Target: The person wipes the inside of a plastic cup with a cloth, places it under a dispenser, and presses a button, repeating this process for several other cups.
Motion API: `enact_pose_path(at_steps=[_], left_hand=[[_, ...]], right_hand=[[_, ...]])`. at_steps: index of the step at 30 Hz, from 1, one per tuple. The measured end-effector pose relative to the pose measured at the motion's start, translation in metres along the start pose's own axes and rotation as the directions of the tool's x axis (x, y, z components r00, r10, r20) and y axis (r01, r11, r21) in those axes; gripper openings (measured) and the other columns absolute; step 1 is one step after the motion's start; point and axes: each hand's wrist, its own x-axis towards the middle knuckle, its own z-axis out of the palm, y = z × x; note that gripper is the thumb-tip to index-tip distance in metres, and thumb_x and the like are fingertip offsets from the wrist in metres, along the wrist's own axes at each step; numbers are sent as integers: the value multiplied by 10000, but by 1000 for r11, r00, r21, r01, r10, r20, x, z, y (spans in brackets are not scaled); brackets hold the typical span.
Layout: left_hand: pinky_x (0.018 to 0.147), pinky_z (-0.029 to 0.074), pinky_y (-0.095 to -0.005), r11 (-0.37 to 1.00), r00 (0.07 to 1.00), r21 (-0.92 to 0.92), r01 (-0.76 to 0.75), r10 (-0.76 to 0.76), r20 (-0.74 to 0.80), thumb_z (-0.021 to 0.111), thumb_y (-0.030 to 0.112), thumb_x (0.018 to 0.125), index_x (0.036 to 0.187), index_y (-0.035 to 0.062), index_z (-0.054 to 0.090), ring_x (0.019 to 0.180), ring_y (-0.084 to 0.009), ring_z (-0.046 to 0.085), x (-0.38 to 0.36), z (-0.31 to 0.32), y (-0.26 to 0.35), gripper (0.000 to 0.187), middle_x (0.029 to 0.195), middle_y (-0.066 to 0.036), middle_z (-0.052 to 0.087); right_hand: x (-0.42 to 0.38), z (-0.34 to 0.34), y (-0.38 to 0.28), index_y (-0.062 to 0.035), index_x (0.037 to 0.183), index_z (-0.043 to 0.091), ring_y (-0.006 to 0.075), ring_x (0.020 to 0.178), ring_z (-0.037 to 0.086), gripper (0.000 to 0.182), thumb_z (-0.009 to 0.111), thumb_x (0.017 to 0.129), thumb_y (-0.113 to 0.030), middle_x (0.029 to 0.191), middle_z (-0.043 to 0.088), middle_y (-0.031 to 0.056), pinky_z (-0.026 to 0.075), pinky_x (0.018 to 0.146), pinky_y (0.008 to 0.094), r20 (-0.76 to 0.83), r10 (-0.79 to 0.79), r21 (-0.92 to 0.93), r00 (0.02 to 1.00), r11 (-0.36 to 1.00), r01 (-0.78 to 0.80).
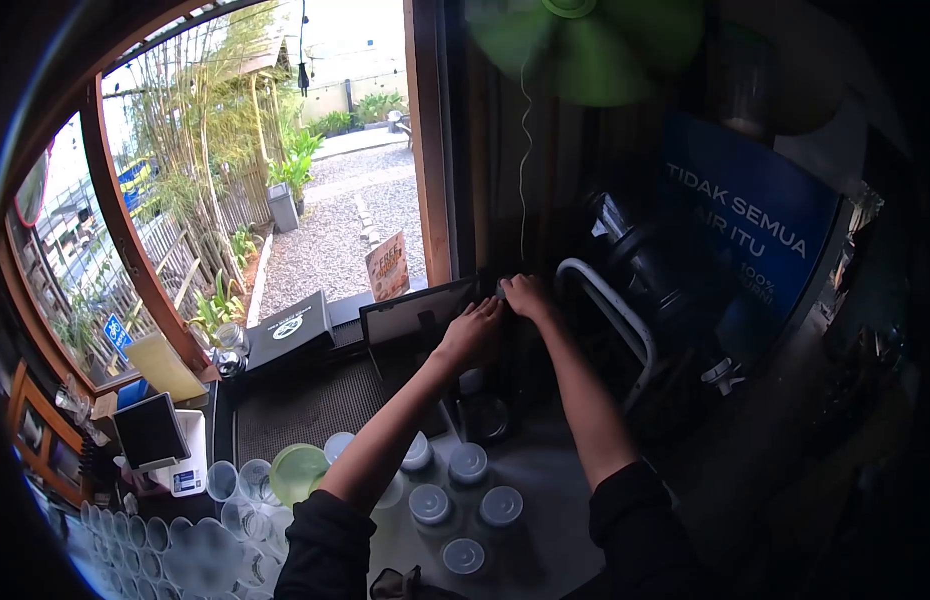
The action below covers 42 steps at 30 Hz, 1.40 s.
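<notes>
Both my arms reach forward to the dark corner beside the window. My left hand (472,332) lies with its fingers stretched out over the right end of a dark, flat-topped box or panel (425,312). Close beside it, my right hand (526,297) is closed with curled fingers at a small dark piece, too dim to name. Below my arms stand several lidded containers (468,462) with pale translucent caps on the grey counter (545,560). A round dark-rimmed item (482,417) sits beneath my left hand, partly in shadow.
Several clear cups (157,534) and a green round lid or bowl (299,473) stand at left. Behind them are a black mat (305,405), a black box (289,330) and a tablet (152,432). A curved metal tube (625,320) rises at right; a green fan (605,45) hangs above.
</notes>
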Motion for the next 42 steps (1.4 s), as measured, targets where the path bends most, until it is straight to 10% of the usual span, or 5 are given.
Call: enact_pose_path(at_steps=[1, 8, 20, 28, 42], left_hand=[[1139, 275, -429, 1000, 1000, 26, -16, 16, 11, 519, 128, 826, 1372, -38, 395, 1364, -303, 356, -4, 1, -2, 583, 1447, -215, 385], [1124, 278, -465, 994, 988, 32, -107, 103, 117, 546, 275, 884, 1301, -50, 466, 1363, -307, 354, -79, -65, 20, 535, 1404, -201, 438], [1151, 249, -384, 973, 923, -145, 179, -115, 367, 515, 459, 945, 1377, -30, 421, 1370, -304, 343, -338, -200, 64, 659, 1424, -208, 422], [1167, 189, -391, 872, 822, -255, 417, -242, 515, 639, 580, 814, 1417, -53, 334, 1415, -324, 244, -491, -201, 65, 926, 1479, -245, 318], [1146, 103, -566, 923, 897, -176, 343, -266, 354, 732, 614, 686, 1486, -22, -40, 1451, -376, -28, -530, -163, 100, 1281, 1554, -255, 8]], right_hand=[[-1, -6, 4, -19, 1022, 691, 397, 1114, 573, 371, 433, 932, -271, 1088, 647, 232, 339, 1061, 505, 171, 12, 20, 985, 1000, -15], [-100, -74, -59, -48, 1108, 667, 293, 1121, 601, 269, 503, 900, -96, 1103, 675, 142, 370, 1047, 420, -598, -61, 388, 800, 851, 355], [-316, -79, -240, -54, 982, 694, 245, 933, 649, 211, 543, 847, -109, 937, 710, 91, 407, 950, 380, -225, -294, 727, 929, 584, 361], [-397, -11, -304, -63, 1066, 669, 284, 989, 621, 296, 647, 776, -7, 1002, 673, 116, 434, 968, 388, 295, -701, 717, 649, 611, 334], [-437, 31, -291, -65, 822, 696, 245, 1004, 584, 103, 721, 722, -67, 1036, 664, 44, 455, 915, 367, 211, -727, 558, 654, 639, 529]])
